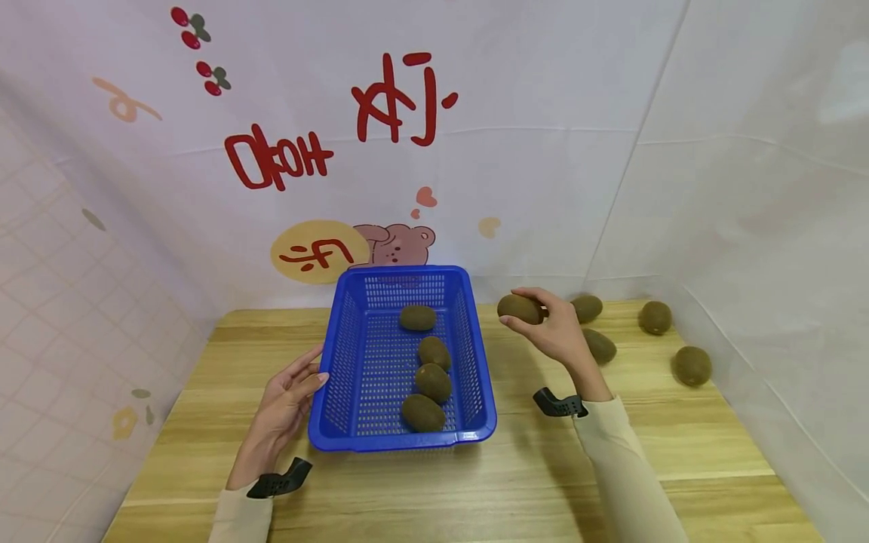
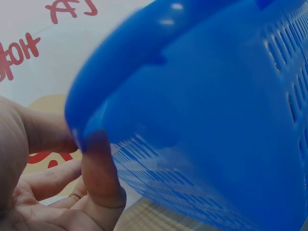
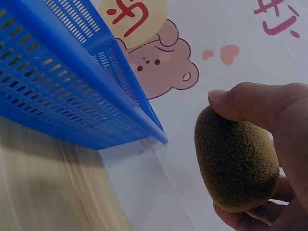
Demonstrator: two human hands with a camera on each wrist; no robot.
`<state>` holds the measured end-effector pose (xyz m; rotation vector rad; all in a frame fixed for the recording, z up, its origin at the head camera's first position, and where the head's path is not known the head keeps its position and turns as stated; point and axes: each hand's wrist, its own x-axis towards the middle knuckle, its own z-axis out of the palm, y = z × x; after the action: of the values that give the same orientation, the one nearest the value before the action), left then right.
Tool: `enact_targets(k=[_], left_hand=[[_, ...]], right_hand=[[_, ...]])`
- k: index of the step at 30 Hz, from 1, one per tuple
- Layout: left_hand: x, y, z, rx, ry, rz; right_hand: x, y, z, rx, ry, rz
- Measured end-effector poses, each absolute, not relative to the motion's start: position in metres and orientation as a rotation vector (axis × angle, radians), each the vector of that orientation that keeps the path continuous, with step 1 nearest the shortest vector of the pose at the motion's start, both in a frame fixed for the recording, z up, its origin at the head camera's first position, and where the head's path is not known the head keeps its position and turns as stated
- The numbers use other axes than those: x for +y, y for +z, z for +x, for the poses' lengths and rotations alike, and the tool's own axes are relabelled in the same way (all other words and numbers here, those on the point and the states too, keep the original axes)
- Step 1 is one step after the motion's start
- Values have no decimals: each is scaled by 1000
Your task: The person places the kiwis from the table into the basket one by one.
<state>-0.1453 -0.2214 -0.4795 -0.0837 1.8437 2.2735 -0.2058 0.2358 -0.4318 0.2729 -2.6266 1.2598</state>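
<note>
Blue basket with four kiwifruit

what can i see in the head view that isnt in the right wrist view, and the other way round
Only the head view shows the left hand gripping the side of the blue basket, a clear look at four kiwis inside, and four loose kiwis on the table.

Only the right wrist view shows the outer face of the slotted wall nearest the right hand.

Both show that hand holding a kiwi, plus basket, table and bear print.
</note>
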Motion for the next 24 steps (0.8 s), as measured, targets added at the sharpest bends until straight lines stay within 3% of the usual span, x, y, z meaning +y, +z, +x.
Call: enact_targets(k=[24], left_hand=[[-221, -480, -145, 1833, 2284, -74]], right_hand=[[188, -422, -246, -2703, 1219, 450]])
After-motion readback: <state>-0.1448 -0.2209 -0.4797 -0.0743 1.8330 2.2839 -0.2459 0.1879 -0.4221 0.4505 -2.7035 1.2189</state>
